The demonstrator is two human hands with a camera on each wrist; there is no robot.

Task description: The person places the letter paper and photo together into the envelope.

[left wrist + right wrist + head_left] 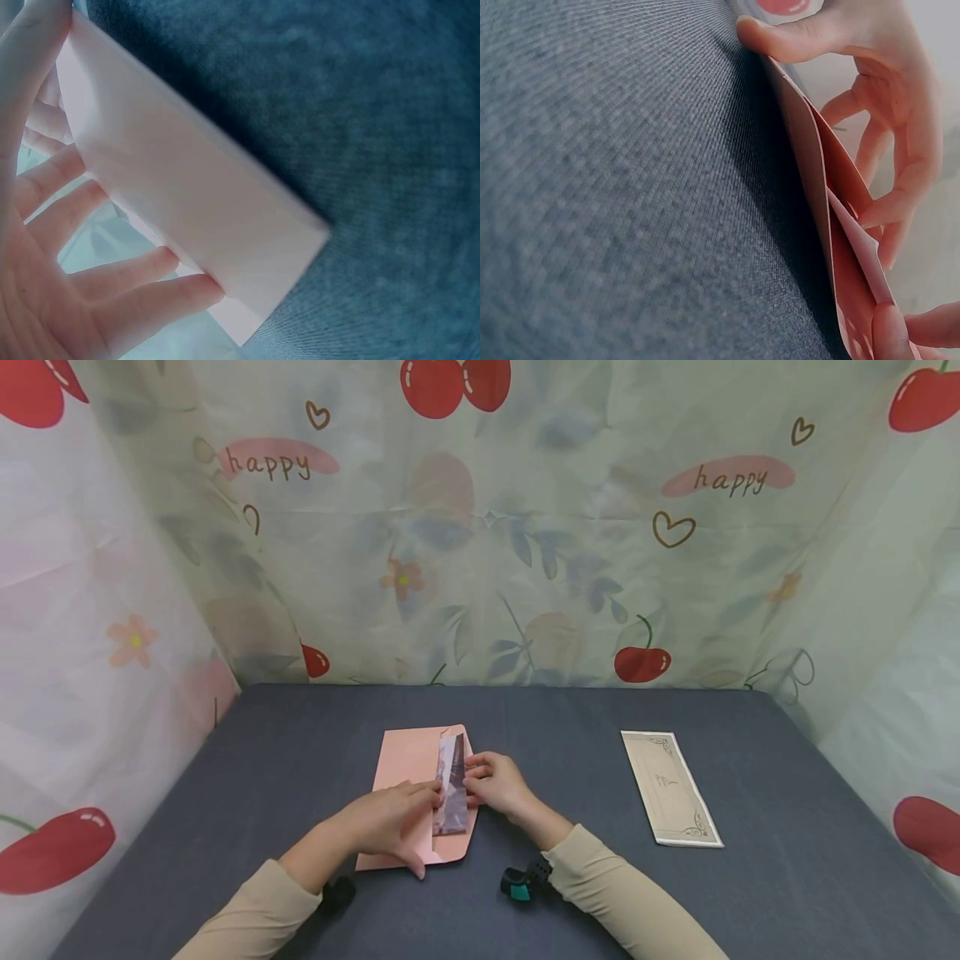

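A pink envelope lies on the dark tabletop, its mouth and flap to the right. Part of a narrow printed picture card shows at the mouth; its left edge is inside the pocket. My left hand holds the envelope, thumb at the near edge and fingers spread over the front. The right wrist view shows the left fingertips at the gaping mouth, with the card's pale edge between the layers. My right hand pinches the card's right side between thumb and finger.
A cream folded card with ornamental corners lies at the right of the table. Black wrist gear with a green patch sits below my right wrist. A printed cloth curtain surrounds the table at the back and sides.
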